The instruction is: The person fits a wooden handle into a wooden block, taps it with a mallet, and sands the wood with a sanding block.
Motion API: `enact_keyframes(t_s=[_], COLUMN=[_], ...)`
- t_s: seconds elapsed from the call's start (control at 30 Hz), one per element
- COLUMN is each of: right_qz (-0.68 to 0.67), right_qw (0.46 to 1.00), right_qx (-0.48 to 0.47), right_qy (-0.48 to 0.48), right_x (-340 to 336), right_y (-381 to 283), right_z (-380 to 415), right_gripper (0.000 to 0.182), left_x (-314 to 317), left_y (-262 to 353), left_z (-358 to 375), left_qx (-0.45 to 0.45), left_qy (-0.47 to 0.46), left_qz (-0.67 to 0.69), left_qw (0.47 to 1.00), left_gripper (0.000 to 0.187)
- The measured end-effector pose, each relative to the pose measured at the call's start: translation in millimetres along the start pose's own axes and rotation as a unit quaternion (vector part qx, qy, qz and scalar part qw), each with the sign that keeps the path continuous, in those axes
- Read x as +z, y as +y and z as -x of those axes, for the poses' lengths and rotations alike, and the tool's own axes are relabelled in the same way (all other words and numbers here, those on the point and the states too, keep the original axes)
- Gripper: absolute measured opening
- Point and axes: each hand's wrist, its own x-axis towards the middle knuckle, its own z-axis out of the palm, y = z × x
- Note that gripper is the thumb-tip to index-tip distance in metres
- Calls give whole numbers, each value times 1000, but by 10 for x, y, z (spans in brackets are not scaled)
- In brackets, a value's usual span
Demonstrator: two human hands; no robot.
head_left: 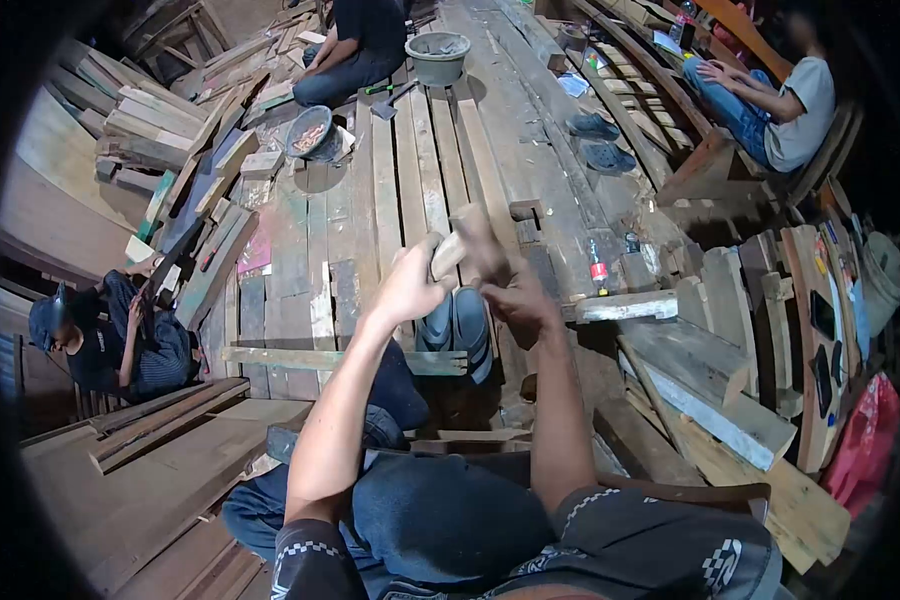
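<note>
In the head view, my left hand (416, 286) is closed around a small pale wooden block (448, 256), one end of which sticks up past the fingers. My right hand (522, 302) is closed just beside it, on a brown piece (478, 238) smeared by motion; I cannot tell what kind of thing it is. The brown piece overlaps the block's upper right side in this view. Below both hands, a pair of grey-blue sandals (469, 325) rests on the planks, partly covered by my left hand.
A wooden bar (345, 360) lies crosswise before my knees. Ahead stand a grey bucket (437, 60) and a smaller bucket (311, 135). Stacked timber (155, 120) fills the left. A bottle (597, 268) stands at right, near dark clogs (606, 156). Several people sit around.
</note>
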Motion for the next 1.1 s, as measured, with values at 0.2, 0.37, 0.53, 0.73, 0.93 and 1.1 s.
enact_keyframes(t_s=[0.2,0.37,0.53,0.73,0.93,1.1], right_qz=[3,-28,-19,-24,36,37], right_qw=[1000,995,999,998,999,999], right_qx=[16,66,-20,25,-29,-12], right_qy=[4,63,-35,46,3,-28], right_x=[105,-38,89,9,115,63], right_y=[-48,-44,-23,9,-34,-99], right_z=[10,20,0,-1,5,39], right_gripper=[22,38,19,10,17,28], left_x=[10,31,1,-4,14,-19], left_y=[-27,24,27,175,-22,23], left_z=[-17,25,13,46,12,24], left_qx=[27,25,75,-5,54,-6], left_qy=[38,37,75,16,50,16], left_qz=[16,-8,52,5,25,45], left_qw=[999,999,993,1000,997,999], left_gripper=[46,43,44,40,42,48])
